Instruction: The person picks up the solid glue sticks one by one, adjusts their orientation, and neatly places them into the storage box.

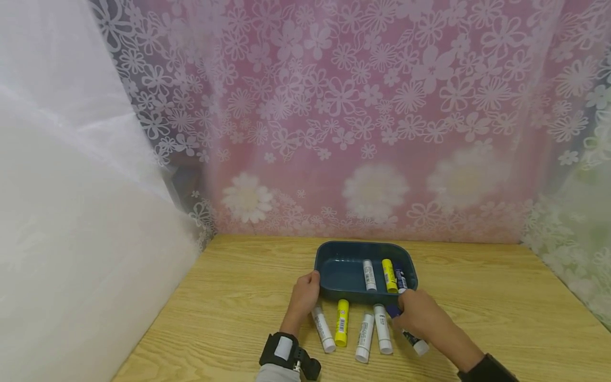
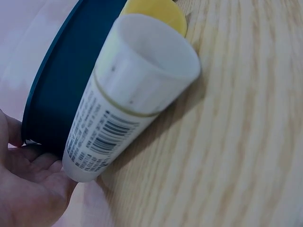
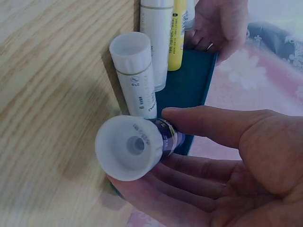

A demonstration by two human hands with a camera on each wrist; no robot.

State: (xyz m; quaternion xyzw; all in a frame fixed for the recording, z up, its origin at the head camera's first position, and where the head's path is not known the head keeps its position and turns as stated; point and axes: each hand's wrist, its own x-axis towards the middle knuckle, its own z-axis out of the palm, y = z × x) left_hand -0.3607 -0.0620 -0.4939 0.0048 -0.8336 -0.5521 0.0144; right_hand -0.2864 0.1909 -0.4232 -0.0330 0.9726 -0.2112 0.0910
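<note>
A dark teal tray (image 1: pixel 343 297) stands on the table with a white glue stick (image 1: pixel 369 275), a yellow glue stick (image 1: pixel 389 276) and a dark blue glue stick (image 1: pixel 400 278) inside. My left hand (image 1: pixel 305 293) grips the tray's front left corner, thumb at the rim. Between the thumb and fingers of my right hand (image 1: pixel 422 317) is another dark blue glue stick (image 3: pixel 168 135), its white end toward the right wrist camera. That hand is at the tray's front right corner. Beside the left hand lies a white glue stick (image 2: pixel 111 109).
In front of the tray, a yellow glue stick (image 1: pixel 341 323) and two white glue sticks, one left (image 1: pixel 365 337) and one right (image 1: pixel 383 329), lie on the wooden table (image 1: pixel 229 318). A flowered curtain (image 1: pixel 372 132) hangs behind the table, and white sheeting (image 1: pixel 86 212) is at the left.
</note>
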